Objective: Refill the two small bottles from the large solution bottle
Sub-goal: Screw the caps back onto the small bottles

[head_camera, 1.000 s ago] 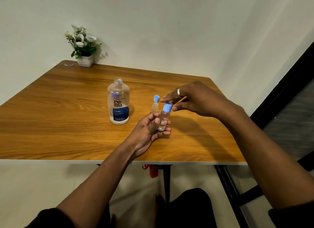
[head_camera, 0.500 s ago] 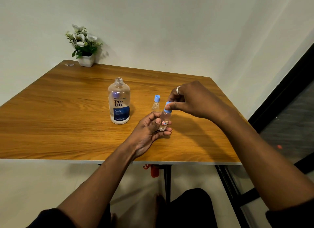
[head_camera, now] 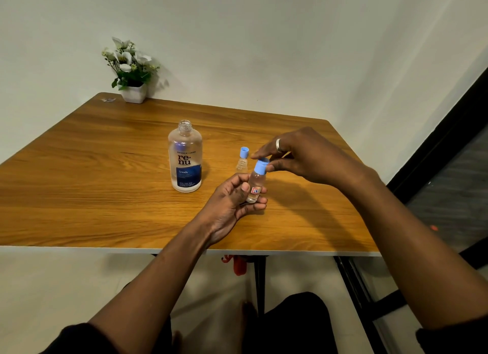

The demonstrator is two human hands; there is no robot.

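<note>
Blue is the cap [head_camera: 261, 166] pinched between the thumb and forefinger of the right hand [head_camera: 303, 155]. The other fingers arch loosely above it, and a ring [head_camera: 278, 144] shows on one of them. The cap sits on the neck of a small bottle [head_camera: 254, 186], which is clear, has a red and blue sticker low on its side, and leans a little to the right. The left hand [head_camera: 229, 203] grips this bottle by its lower half, palm turned up, with the thumb pressed on the front and the fingers curled round behind and beneath it. Both hands meet to the right of the large bottle [head_camera: 184, 158] and nearer the person than it. The large bottle stands upright on the wooden table [head_camera: 79, 168] with its neck open and a dark blue label on its lower half. A second small bottle [head_camera: 241, 166] stands to its right, apart from it and just behind the left fingertips. A second cap [head_camera: 244, 152] shows tilted above that neck; whether it rests on the neck cannot be told. Far behind the large bottle and to its left, a white flower pot [head_camera: 133, 92] sits at the table's corner against the wall.
</note>
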